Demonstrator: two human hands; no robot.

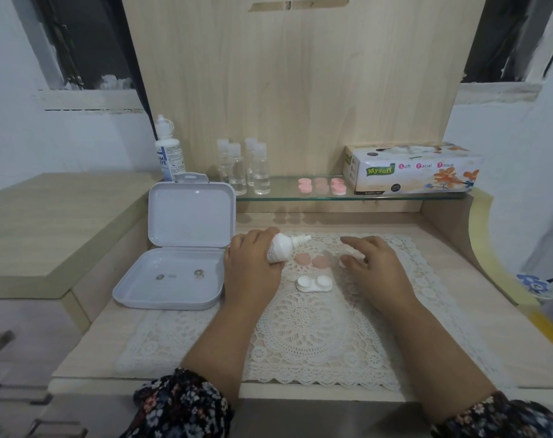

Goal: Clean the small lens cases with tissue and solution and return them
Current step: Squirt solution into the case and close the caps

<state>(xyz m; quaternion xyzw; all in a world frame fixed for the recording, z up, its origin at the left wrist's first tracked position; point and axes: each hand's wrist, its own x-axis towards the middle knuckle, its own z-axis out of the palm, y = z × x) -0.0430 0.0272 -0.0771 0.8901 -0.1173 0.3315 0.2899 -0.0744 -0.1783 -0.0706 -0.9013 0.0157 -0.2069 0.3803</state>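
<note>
My left hand (253, 263) grips a small white solution bottle (283, 246), tilted with its nozzle pointing right. A white double lens case (314, 283) lies uncapped on the lace mat (300, 327), just below the bottle. Two pink caps (311, 260) lie on the mat between my hands. My right hand (368, 263) rests on the mat with fingers loosely bent over something small and white (343, 263); what it is I cannot tell. The tissue box (411, 169) stands on the glass shelf at the right. Several pink cases (322, 185) sit on the shelf.
An open white plastic box (180, 270) sits left of the mat with two small lenses in its base. A large solution bottle (169, 153) and several clear vials (243, 169) stand on the glass shelf (284, 194). A wooden back panel rises behind.
</note>
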